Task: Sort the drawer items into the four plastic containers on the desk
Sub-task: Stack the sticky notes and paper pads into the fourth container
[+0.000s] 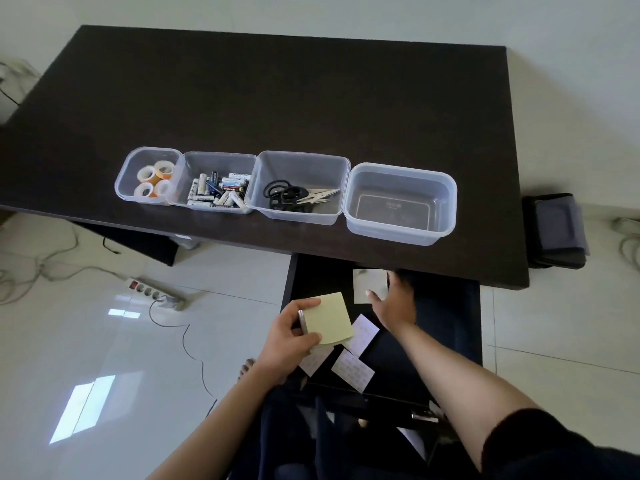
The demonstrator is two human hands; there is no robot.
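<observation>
left hand [289,336]: nearest of the two, over the near left part of the open drawer, thumb and fingers clamped on a stack of pale yellow sticky notes [330,320]; the pad is held roughly flat, its corners turned like a diamond, one corner pointing far and right.
loose paper slips [353,368]: white, printed, lying flat on the drawer floor just under and to the right of the held pad; their long axes run diagonally, near-left to far-right.
drawer [446,317]: dark, pulled out toward the person from under the right part of the surface.
right hand [394,303]: farther in, fingers spread and reaching toward the back of the drawer; thumb rests on the edge of a white paper square [369,284]; whether the fingers have closed on it cannot be told.
surface [277,98]: dark desk top with four clear containers in a row along its near edge, running left to right.
far-left container [133,168]: rolls of tape [154,181], some upright, some on their sides.
second container [221,159]: batteries [218,192] piled in mixed directions.
third container [301,164]: scissors [294,195] lying flat, black handles to the left, blades pointing right.
right container [446,202]: only its clear floor shows.
floor: white tiles, a power strip [156,294] and cables to the left.
</observation>
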